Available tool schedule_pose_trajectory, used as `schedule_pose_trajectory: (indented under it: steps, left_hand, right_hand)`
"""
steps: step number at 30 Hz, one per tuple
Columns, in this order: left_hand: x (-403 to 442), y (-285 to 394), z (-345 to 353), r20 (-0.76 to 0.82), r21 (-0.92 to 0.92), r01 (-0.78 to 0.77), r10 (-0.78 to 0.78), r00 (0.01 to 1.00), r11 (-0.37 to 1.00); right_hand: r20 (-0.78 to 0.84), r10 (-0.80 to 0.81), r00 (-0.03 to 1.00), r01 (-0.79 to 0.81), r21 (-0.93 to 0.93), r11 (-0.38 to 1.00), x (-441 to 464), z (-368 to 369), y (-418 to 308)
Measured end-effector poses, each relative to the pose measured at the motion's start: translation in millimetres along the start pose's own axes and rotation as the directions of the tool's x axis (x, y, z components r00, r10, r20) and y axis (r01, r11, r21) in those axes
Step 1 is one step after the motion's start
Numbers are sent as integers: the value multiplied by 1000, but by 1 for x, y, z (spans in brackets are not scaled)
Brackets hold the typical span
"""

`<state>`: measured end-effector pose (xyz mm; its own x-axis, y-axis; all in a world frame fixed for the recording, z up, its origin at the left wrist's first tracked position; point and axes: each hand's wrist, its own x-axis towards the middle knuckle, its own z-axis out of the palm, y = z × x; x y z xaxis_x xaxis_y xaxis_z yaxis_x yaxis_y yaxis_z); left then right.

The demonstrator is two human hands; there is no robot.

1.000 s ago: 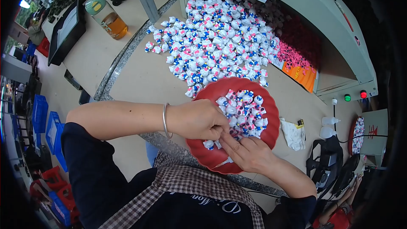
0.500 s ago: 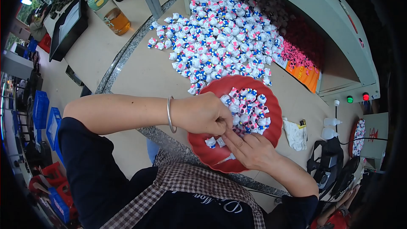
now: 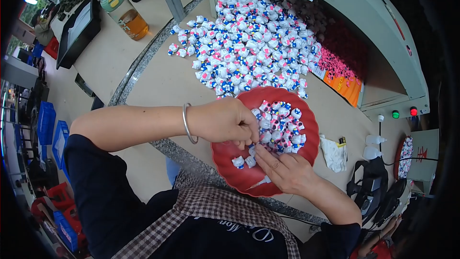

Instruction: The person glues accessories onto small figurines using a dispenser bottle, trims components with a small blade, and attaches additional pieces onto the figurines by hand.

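Note:
My left hand [image 3: 229,122], with a silver bangle at its wrist, is closed over the red scalloped tray [image 3: 310,110]. Its fingers are curled into a pinch, and what they hold is hidden. My right hand [image 3: 290,172] meets it from the other side, fingers pressed together. A small white-and-blue figurine [image 3: 252,150] partly shows at the right fingertips. Several cat-like figurines [image 3: 283,127] with white, blue and pink parts fill the tray's far side. Two more figurines [image 3: 238,162] lie on the near left side.
Beyond the tray spreads a big heap of figurines [image 3: 249,43], reaching into a grey cabinet [image 3: 393,52]. Pink pieces [image 3: 338,62] lie on an orange packet [image 3: 352,91]. A drink bottle [image 3: 125,14] and black tray [image 3: 79,33] stand left; a white cloth [image 3: 334,153] lies right.
My left hand has shifted slightly to the left, away from the right fingertips, and a figurine now shows between the hands. My right hand has barely moved.

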<state>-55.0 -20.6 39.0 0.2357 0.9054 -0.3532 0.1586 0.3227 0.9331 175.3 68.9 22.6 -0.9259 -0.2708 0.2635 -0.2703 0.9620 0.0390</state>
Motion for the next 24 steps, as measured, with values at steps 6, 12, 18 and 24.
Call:
schedule_pose_trajectory:
  steps: [6, 12, 18, 24]
  left_hand:
    - [-6, 7, -5, 56, 182, -213, 206, 977, 960]
    - [-5, 4, -1, 115, 208, -242, 222, 968, 948]
    - [-1, 1, 1, 104, 51, -210, 204, 973, 976]
    - [-2, 12, -2, 143, 164, -122, 99, 985, 979]
  right_hand:
    - [-85, 48, 995, -37, 128, 991, 4, -2, 4]
    - [-118, 95, 988, -74, 170, 983, 3, 5, 5]
    - [-92, 144, 985, -116, 257, 959, -3, 10, 4]
    - [-66, 169, 983, -132, 378, 916, -2, 7, 2]
